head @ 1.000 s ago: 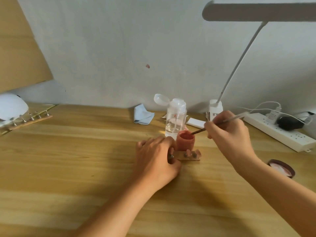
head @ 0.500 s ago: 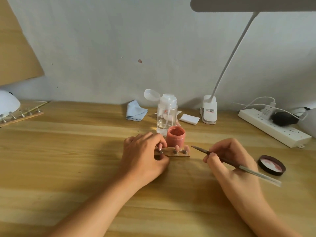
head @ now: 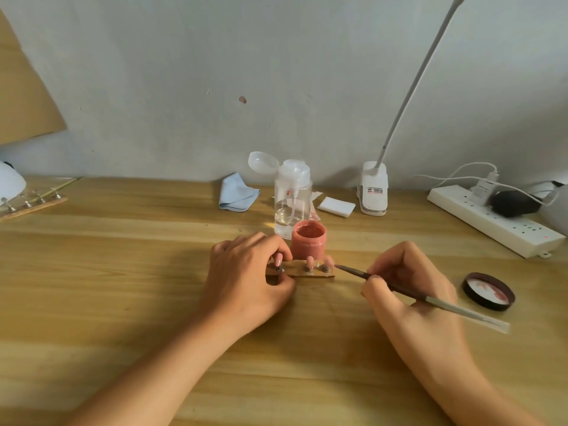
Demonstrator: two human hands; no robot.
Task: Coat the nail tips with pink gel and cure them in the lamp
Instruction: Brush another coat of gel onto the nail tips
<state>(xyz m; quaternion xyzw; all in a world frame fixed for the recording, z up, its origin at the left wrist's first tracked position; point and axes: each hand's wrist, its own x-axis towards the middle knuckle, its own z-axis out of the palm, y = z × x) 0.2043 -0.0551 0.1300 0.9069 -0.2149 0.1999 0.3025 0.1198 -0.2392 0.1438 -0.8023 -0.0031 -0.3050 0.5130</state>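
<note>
- The left hand (head: pixel 249 281) lies knuckles-up on the table (head: pixel 123 272). Its fingers are curled over the left end of the wooden strip (head: pixel 310 272), pinching it between fingertips and thumb.
- The right hand (head: pixel 408 290) rests its heel on the table to the right of the strip. Its fingers are closed round the brush (head: pixel 436 302) in a pen grip, and the handle trails back to the right over the hand.
- The brush's dark tip points left and reaches the rightmost of the pink nail tips (head: pixel 329 260) standing on the strip. Whether the bristles touch it cannot be told.
- The open jar of pink gel (head: pixel 308 241) stands just behind the strip, and its lid (head: pixel 488 290) lies upturned well to the right.
- The white curing lamp (head: pixel 9 182) sits at the far left edge of the table, well apart from the strip.
- A second ago the right hand was raised behind the jar with the brush at the jar's mouth. It has since come down to the table beside the strip.
- Since half a second ago the brush tip has edged slightly closer to the rightmost nail tip.
- The left hand has kept its hold on the strip throughout.
</note>
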